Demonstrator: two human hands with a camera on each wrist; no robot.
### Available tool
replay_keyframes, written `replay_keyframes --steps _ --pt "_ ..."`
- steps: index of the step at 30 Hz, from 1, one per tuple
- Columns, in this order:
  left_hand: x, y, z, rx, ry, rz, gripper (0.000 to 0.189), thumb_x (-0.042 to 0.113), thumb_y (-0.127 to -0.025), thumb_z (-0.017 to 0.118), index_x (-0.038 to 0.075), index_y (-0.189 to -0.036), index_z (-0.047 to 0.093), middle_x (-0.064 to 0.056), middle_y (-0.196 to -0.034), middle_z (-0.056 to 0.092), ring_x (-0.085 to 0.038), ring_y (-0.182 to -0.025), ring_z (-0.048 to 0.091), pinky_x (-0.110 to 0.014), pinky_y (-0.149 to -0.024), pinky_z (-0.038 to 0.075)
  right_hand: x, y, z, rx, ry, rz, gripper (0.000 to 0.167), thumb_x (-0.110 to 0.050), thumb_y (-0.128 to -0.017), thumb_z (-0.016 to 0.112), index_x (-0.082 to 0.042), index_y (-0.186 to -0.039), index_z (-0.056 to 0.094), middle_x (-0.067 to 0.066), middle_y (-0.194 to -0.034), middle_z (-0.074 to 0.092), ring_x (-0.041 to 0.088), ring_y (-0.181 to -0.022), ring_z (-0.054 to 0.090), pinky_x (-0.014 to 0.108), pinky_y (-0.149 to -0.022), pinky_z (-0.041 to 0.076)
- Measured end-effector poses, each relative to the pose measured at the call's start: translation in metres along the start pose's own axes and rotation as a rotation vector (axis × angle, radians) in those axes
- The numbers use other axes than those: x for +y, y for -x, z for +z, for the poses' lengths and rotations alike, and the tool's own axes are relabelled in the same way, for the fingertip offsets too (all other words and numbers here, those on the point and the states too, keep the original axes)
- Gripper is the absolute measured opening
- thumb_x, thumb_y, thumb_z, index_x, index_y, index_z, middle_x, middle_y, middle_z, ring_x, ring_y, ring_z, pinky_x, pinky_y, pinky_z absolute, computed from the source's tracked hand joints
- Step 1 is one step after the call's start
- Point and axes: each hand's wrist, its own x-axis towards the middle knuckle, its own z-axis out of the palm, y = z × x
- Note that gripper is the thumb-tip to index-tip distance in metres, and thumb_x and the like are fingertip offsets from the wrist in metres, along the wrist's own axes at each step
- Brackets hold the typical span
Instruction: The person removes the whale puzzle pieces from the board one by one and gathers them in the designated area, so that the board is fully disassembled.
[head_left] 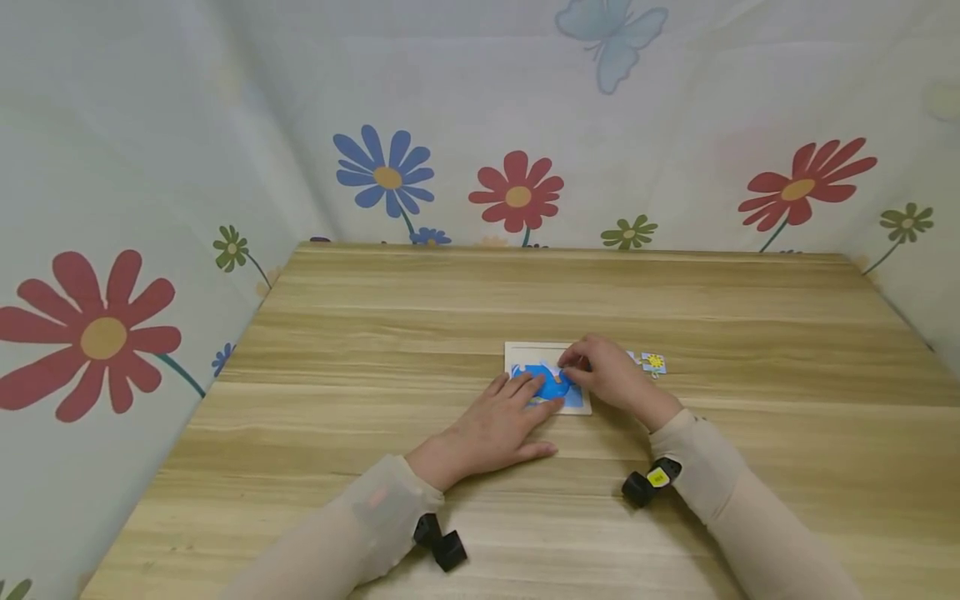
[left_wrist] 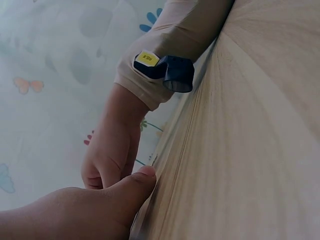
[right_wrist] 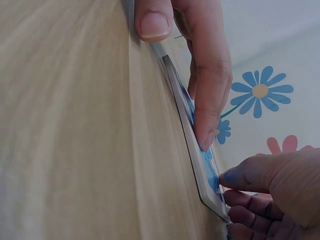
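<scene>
A jigsaw puzzle board (head_left: 547, 345) with a pale frame and a blue picture lies flat on the table. My left hand (head_left: 498, 421) spreads across its lower left, fingertips pressing on the blue picture and the thumb on the wood in front. From the right, my right hand (head_left: 611, 371) reaches over the board's upper right part. Its thumb and forefinger pinch a small blue puzzle piece (head_left: 566, 373) close over the picture, mostly hidden by the fingers. In the right wrist view, the right thumb (right_wrist: 245, 174) meets the board's blue surface, with the other fingers curled below.
Loose puzzle pieces (head_left: 654, 363), one with a yellow sun, lie just right of the board, partly behind the right hand. The wooden table (head_left: 375, 308) ends at a flowered cloth backdrop (head_left: 450, 83) at the back and left. Each sleeve carries a black wrist camera (head_left: 640, 488).
</scene>
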Motion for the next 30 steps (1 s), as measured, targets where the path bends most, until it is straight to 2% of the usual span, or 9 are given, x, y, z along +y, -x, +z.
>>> replay_keyframes --steps 21,30 --pt "0.0033 -0.0012 -0.0024 -0.026 0.001 -0.031 0.062 0.060 -0.095 0.041 0.027 -0.147 0.039 -0.010 -0.155 0.035 -0.026 -0.145 0.031 -0.052 -0.115 0.030 -0.0026 -0.0005 0.0007 -0.003 -0.004 0.028 0.013 -0.008 -0.090 0.062 -0.003 -0.100 0.067 0.011 -0.095 0.062 0.020 -0.081 0.055 0.034 -0.074 0.048" --pt "0.0046 -0.0016 -0.0037 -0.031 0.008 -0.040 0.062 0.060 -0.095 0.041 0.027 -0.147 0.039 -0.010 -0.155 0.035 -0.027 -0.145 0.030 -0.052 -0.115 0.029 -0.0027 0.0001 -0.0014 0.007 -0.019 0.033 0.011 -0.011 -0.091 0.063 -0.005 -0.099 0.064 0.007 -0.088 0.061 0.017 -0.077 0.053 0.028 -0.069 0.044"
